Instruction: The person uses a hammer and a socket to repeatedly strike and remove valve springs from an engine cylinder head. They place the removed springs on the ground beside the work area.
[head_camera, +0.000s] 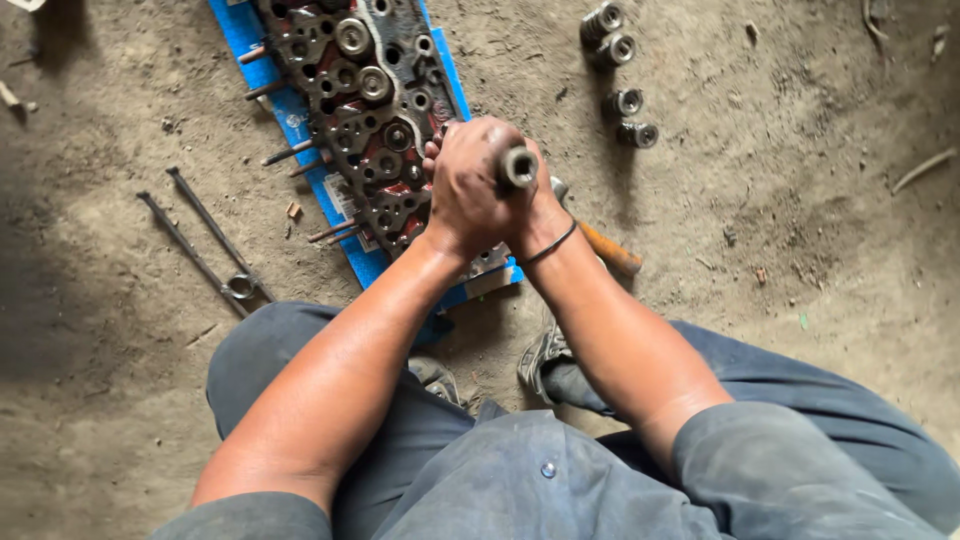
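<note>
Can't see my right hand (535, 205) properly, it's wrapped under my left hand (470, 190); both closed tight round a metal tool handle (517, 167), only its round end showing. Tool tip hidden below my fists. Arms out straight, pressing over the near end of the cylinder head (370, 110), which lies on a blue sheet (300, 120) on the dirt floor (800, 200). Head's far end is cut off by the frame. Orange-handled tool (612, 251) pokes out behind my right wrist. Four valve springs (620, 75) off right, two thin rods (205, 245) left.

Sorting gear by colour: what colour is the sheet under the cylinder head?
Blue sheet, under the cylinder head; the head view shows it.
</note>
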